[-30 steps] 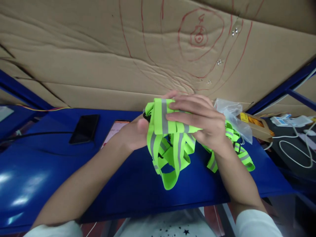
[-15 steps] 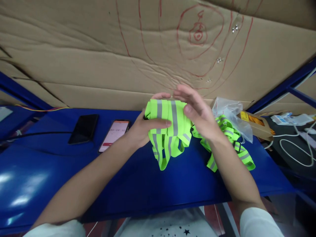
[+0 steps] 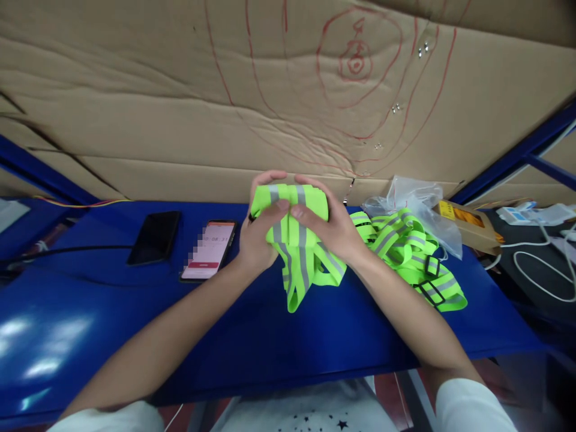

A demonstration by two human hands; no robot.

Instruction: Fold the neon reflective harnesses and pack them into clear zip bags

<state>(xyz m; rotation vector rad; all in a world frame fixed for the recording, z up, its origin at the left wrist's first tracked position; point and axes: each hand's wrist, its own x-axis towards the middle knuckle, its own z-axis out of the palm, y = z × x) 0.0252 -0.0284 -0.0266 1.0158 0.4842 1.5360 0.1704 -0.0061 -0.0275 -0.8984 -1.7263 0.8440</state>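
A folded bundle of neon-green reflective straps [image 3: 300, 240] with grey stripes is held above the blue table [image 3: 135, 324]. My left hand [image 3: 258, 237] grips its left side, thumb over the front. My right hand [image 3: 330, 225] wraps the right side, thumb meeting the left thumb on top. Loose strap loops hang below the bundle. A second heap of the same green straps [image 3: 405, 249] with black buckles lies on the table just right of my right forearm.
A lit phone [image 3: 209, 250] and a dark phone [image 3: 155, 237] lie to the left. A clear plastic bag [image 3: 416, 198], a small yellow box [image 3: 465, 222] and white cables [image 3: 535, 264] are at the right. A cardboard sheet [image 3: 180, 108] with red circles stands behind.
My right hand lifted off the bundle, then came back round its right side. Both hands now squeeze it tighter and further from me; fewer loops hang down.
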